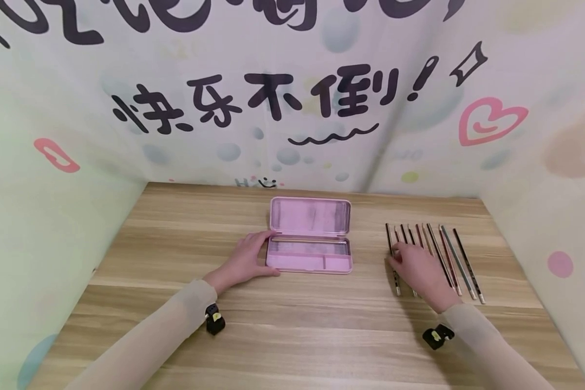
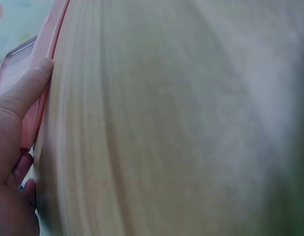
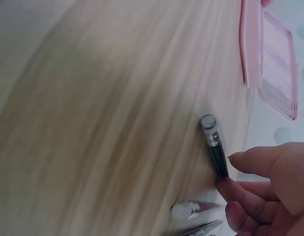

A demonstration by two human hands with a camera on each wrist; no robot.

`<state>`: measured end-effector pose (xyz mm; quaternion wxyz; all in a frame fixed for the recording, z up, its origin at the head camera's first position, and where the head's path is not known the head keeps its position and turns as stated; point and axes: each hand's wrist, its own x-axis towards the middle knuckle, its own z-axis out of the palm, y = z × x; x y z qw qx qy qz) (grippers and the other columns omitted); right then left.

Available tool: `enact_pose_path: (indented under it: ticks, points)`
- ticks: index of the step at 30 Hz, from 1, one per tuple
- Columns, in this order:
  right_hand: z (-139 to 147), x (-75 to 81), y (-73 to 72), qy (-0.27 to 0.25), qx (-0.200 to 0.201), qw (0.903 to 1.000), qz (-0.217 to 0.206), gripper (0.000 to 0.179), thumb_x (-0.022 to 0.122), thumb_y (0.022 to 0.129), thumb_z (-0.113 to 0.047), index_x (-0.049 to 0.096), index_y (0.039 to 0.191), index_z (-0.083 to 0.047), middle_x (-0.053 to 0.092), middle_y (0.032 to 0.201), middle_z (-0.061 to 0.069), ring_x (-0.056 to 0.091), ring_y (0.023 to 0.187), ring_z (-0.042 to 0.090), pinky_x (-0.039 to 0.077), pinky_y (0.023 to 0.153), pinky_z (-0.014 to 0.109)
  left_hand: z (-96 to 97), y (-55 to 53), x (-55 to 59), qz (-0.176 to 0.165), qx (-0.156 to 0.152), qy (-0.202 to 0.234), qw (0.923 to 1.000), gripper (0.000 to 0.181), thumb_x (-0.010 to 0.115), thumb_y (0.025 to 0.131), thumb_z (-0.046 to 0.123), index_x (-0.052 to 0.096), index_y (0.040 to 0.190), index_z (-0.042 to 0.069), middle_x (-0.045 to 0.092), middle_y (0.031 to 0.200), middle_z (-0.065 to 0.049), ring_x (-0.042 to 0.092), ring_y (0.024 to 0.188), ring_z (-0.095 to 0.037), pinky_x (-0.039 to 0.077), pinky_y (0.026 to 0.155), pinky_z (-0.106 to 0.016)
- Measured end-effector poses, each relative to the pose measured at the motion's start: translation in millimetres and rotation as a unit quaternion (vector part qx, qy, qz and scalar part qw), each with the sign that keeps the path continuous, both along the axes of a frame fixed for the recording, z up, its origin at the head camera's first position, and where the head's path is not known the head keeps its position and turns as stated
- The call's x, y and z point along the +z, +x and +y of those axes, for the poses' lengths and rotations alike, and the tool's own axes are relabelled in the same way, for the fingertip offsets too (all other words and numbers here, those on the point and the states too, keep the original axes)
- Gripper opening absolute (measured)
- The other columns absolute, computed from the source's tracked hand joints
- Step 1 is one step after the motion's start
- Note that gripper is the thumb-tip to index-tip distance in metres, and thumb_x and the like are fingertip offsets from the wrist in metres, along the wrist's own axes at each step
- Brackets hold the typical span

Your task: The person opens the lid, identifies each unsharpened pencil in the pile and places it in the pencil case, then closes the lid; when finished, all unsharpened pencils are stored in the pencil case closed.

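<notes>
A pink pencil case (image 1: 294, 262) lies on the table with its lid (image 1: 308, 215) raised toward the wall. One pencil (image 1: 307, 240) rests lengthwise in its rear compartment. My left hand (image 1: 244, 255) grips the case's left end, the thumb (image 2: 31, 87) against the front wall and the fingers around the left rear corner. To the right, my right hand (image 1: 420, 266) pinches the leftmost pencil of a row, a black one (image 3: 216, 156) with a white eraser, between thumb and fingers. The other pencils (image 1: 465, 262) lie side by side, partly hidden under this hand.
The wooden table (image 1: 312, 336) meets a printed cloth wall (image 1: 200, 157) at the back, with more cloth at both sides. Bare wood shows between the case and the pencils. A small black device (image 1: 215, 319) sits at each wrist.
</notes>
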<state>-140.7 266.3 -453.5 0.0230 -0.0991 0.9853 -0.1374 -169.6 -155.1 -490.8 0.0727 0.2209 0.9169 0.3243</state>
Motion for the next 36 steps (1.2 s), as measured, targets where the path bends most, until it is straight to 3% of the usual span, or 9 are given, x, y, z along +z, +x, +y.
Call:
enact_pose_path:
  ticks: [3, 9, 13, 19, 23, 28, 36]
  points:
    - [-2, -1.1, -1.6, -0.007, -0.016, 0.9997, -0.015, 0.026, 0.071, 0.098, -0.016, 0.068, 0.114, 0.005, 0.068, 0.075, 0.004, 0.050, 0.051, 0.012, 0.041, 0.044, 0.029, -0.3, 0.3, 0.2, -0.002, 0.000, 0.000, 1.0000, 0.103, 0.092, 0.078, 0.042, 0.039, 0.158, 0.006, 0.047, 0.158, -0.015, 0.042, 0.143, -0.037, 0.029, 0.120, -0.060]
    - [-9, -1.7, -2.7, -0.010, -0.049, 0.9987, -0.013, 0.026, 0.069, 0.099, -0.016, 0.069, 0.113, 0.005, 0.075, 0.091, 0.016, 0.058, 0.055, 0.014, 0.045, 0.043, 0.031, -0.2, 0.2, -0.4, -0.001, 0.000, -0.003, 1.0000, 0.104, 0.092, 0.078, 0.042, 0.038, 0.159, 0.005, 0.045, 0.159, -0.016, 0.040, 0.145, -0.038, 0.028, 0.120, -0.060]
    - [-12, -0.7, -5.0, -0.010, -0.060, 0.9978, -0.028, 0.021, 0.067, 0.100, -0.015, 0.069, 0.106, 0.005, 0.073, 0.085, 0.014, 0.059, 0.057, 0.016, 0.046, 0.045, 0.032, 0.1, 0.1, -1.0, 0.001, -0.001, -0.002, 1.0000, 0.104, 0.092, 0.078, 0.043, 0.037, 0.158, 0.005, 0.046, 0.158, -0.016, 0.040, 0.145, -0.038, 0.028, 0.120, -0.061]
    - [-14, 4.4, -11.2, -0.026, -0.050, 0.9970, -0.054, 0.018, 0.068, 0.097, -0.014, 0.068, 0.102, 0.004, 0.070, 0.080, 0.009, 0.057, 0.059, 0.017, 0.045, 0.051, 0.033, -0.6, -0.3, -2.7, 0.007, -0.004, -0.006, 1.0000, 0.104, 0.092, 0.078, 0.043, 0.038, 0.158, 0.004, 0.046, 0.158, -0.016, 0.041, 0.144, -0.038, 0.029, 0.119, -0.061]
    - [-15, 10.8, -13.2, -0.041, -0.049, 0.9955, -0.070, 0.021, 0.068, 0.097, -0.015, 0.068, 0.106, 0.004, 0.072, 0.088, 0.012, 0.063, 0.068, 0.021, 0.051, 0.058, 0.038, 0.8, -0.1, 0.6, 0.008, -0.006, -0.005, 0.9999, 0.103, 0.092, 0.078, 0.042, 0.039, 0.157, 0.004, 0.048, 0.156, -0.017, 0.042, 0.143, -0.039, 0.030, 0.118, -0.062]
    - [-17, 23.0, -13.0, -0.059, -0.037, 0.9959, -0.058, 0.023, 0.067, 0.099, -0.013, 0.066, 0.112, 0.006, 0.073, 0.099, 0.019, 0.068, 0.076, 0.026, 0.056, 0.065, 0.044, 2.9, -2.1, 2.7, 0.006, -0.012, -0.003, 0.9999, 0.104, 0.092, 0.078, 0.043, 0.038, 0.158, 0.005, 0.047, 0.157, -0.017, 0.041, 0.144, -0.039, 0.028, 0.120, -0.062]
    - [-25, 42.2, -20.3, -0.069, 0.000, 0.9969, -0.038, 0.019, 0.066, 0.099, -0.014, 0.067, 0.111, 0.001, 0.074, 0.096, 0.013, 0.067, 0.072, 0.019, 0.055, 0.062, 0.039, 1.2, -3.2, 1.0, 0.007, -0.008, 0.001, 0.9999, 0.103, 0.093, 0.077, 0.040, 0.040, 0.157, 0.004, 0.047, 0.157, -0.018, 0.041, 0.144, -0.040, 0.028, 0.119, -0.063]
